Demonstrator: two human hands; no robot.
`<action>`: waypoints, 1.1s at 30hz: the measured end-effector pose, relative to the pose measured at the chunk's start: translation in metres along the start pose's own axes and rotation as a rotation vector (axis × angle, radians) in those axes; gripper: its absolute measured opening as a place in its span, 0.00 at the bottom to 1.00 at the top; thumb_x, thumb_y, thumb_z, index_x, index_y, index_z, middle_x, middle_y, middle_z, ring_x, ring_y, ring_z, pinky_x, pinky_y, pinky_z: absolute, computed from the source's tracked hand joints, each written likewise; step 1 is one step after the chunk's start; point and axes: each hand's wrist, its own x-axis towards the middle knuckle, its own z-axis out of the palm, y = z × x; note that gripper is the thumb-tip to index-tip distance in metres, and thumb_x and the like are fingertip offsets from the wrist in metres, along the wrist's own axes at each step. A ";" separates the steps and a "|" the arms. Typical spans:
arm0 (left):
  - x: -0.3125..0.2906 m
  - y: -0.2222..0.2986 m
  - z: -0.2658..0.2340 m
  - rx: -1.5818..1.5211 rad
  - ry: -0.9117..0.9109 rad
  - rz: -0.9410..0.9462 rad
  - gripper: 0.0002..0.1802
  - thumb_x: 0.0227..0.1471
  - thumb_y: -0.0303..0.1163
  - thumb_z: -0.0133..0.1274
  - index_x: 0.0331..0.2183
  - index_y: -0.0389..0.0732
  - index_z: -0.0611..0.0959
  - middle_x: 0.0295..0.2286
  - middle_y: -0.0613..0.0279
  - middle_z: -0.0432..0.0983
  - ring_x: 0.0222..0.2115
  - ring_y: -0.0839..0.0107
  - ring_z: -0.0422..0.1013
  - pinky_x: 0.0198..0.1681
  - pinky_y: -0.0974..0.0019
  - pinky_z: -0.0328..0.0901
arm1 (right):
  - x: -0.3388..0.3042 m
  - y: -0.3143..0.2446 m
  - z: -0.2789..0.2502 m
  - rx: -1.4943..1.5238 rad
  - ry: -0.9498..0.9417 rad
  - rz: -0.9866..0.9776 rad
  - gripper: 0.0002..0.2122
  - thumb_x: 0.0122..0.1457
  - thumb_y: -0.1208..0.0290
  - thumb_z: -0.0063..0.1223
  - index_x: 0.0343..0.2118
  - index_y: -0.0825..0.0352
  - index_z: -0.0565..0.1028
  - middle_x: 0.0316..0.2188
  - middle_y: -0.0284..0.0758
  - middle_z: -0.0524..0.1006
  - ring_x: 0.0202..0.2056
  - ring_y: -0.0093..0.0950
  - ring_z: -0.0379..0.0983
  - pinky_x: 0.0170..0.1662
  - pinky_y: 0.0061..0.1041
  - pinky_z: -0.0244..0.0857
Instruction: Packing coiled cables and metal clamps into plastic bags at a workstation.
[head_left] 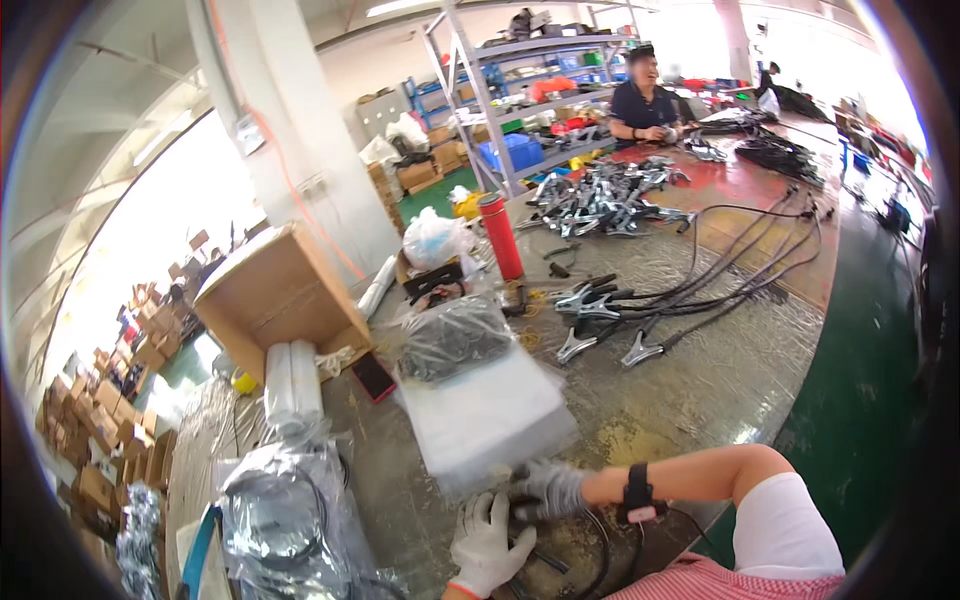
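Observation:
My left hand [482,547], in a white glove, lies at the near edge of a stack of clear plastic bags [485,420]. Its fingers are stretched forward and the thumb stands apart; I see nothing in its grip. Right beside it, my right hand [552,488] in a grey glove reaches in from the right, palm down. Motion smears its fingers, so whether they hold anything is unclear. A black cable [603,548] curves below my hands along the near side of the table. On the bags' far end rests a bagged dark coil [455,342].
Metal clamps [590,305] on black cables lie ahead, with a clamp heap [610,195] farther back. A red bottle [501,237], phone [373,377] and cardboard box [285,300] stand or lie left of them. Bagged cables [280,510] sit near left. A person [645,105] works across the table.

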 end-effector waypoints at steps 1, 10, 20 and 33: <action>-0.001 0.005 -0.004 -0.025 -0.046 0.007 0.36 0.41 0.47 0.55 0.49 0.36 0.68 0.43 0.43 0.65 0.48 0.44 0.60 0.52 0.47 0.55 | 0.009 0.007 -0.003 -0.009 -0.028 -0.034 0.28 0.52 0.48 0.45 0.53 0.61 0.66 0.52 0.46 0.64 0.54 0.45 0.57 0.57 0.39 0.52; -0.003 0.013 -0.016 -0.144 -0.056 0.159 0.30 0.44 0.44 0.52 0.48 0.38 0.69 0.44 0.47 0.66 0.45 0.49 0.64 0.50 0.55 0.60 | -0.021 0.052 0.007 -0.322 0.137 -0.291 0.22 0.57 0.59 0.40 0.49 0.71 0.67 0.55 0.46 0.63 0.58 0.42 0.54 0.59 0.39 0.49; 0.010 0.013 -0.009 -0.200 -0.058 0.171 0.29 0.41 0.42 0.54 0.46 0.39 0.71 0.45 0.48 0.67 0.48 0.51 0.63 0.51 0.53 0.59 | 0.035 0.037 -0.024 0.179 0.146 0.269 0.14 0.53 0.61 0.49 0.34 0.68 0.73 0.34 0.44 0.75 0.37 0.44 0.71 0.41 0.36 0.66; 0.052 0.001 0.013 -1.157 0.443 -0.867 0.36 0.44 0.33 0.58 0.53 0.32 0.62 0.43 0.54 0.71 0.42 0.67 0.68 0.47 0.67 0.63 | 0.032 0.046 -0.006 0.792 0.155 0.335 0.12 0.57 0.67 0.48 0.37 0.70 0.76 0.28 0.35 0.77 0.31 0.21 0.69 0.38 0.23 0.65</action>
